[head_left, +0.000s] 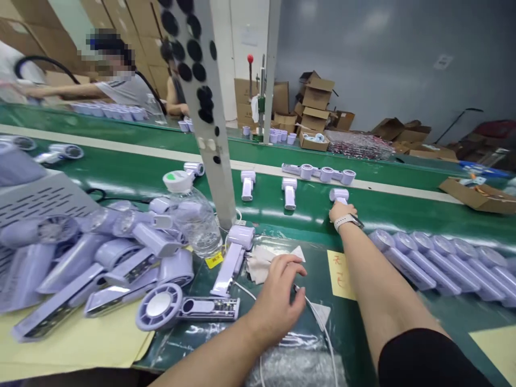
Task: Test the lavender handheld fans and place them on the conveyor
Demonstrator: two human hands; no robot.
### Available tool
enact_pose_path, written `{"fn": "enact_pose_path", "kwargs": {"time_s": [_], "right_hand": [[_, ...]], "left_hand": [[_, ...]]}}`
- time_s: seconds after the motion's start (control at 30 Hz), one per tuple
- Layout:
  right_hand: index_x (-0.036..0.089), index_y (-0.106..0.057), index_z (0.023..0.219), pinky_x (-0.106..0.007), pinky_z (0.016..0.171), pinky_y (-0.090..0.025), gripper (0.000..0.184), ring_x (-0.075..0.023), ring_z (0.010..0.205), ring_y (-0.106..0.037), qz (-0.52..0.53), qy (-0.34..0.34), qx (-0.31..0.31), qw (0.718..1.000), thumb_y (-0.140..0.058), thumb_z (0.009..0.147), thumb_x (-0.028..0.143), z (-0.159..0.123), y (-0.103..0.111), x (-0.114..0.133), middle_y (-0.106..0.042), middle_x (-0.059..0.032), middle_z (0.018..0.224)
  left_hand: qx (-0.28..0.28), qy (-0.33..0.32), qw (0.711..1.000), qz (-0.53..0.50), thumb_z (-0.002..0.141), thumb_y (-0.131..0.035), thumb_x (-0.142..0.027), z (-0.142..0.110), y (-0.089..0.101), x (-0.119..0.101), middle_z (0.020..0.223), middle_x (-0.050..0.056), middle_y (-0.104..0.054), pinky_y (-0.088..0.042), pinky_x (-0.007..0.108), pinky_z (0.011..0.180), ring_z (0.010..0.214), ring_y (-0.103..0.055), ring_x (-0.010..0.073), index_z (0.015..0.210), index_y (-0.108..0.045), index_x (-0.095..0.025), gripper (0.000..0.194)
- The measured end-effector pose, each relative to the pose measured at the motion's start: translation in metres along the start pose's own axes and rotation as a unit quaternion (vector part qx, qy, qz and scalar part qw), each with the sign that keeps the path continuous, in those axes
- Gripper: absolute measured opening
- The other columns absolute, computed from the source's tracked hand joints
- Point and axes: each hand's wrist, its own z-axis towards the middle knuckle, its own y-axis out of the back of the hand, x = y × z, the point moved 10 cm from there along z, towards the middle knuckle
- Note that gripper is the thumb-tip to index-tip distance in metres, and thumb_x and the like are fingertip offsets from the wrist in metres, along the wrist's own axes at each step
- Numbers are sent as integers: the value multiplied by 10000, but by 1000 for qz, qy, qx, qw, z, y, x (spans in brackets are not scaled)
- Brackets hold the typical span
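Observation:
My right hand [342, 210] reaches far out over the green conveyor belt [121, 172], a white watch on the wrist, fingers closed on a lavender handheld fan [339, 195] lying on the belt. My left hand [282, 295] hovers near me over the dark mat, fingers curled and pinching a thin white cable [322, 328]. Just left of that hand lie a fan [235, 252] and a crumpled white cloth [258, 263].
A heap of lavender fan parts [100, 263] and a clear water bottle [193, 215] sit at left. A row of finished fans [439, 260] lies at right. More fans [288, 192] ride the belt. A metal post [213, 123] rises ahead. Other people [116, 80] work across the belt.

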Motion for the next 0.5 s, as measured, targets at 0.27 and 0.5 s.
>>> {"fn": "enact_pose_path", "kwargs": {"time_s": [0.27,0.5], "right_hand": [[182,-638,1356,-559,1071,-521,427,-311,1278,-623,89,-38,47,994,-682,1016,436,-2,-26,94,-611,-130,1447],[178,-767,1118,-362,867,-538,313,-261,963,-694,219,161,114,955,-640,961,417,-98,26,88,-753,-81,1042]], "left_hand": [[-11,-19,997,-76,837,-598,-124,2,10,-4,1291,143,-634,-492,559,1124,1262,-600,302,1065,-605,-231,252],[-89,235,813,-525,933,-575,-724,1,-6,45,1542,210,-556,-445,529,1209,1455,-543,322,1366,-478,-220,672]]}}
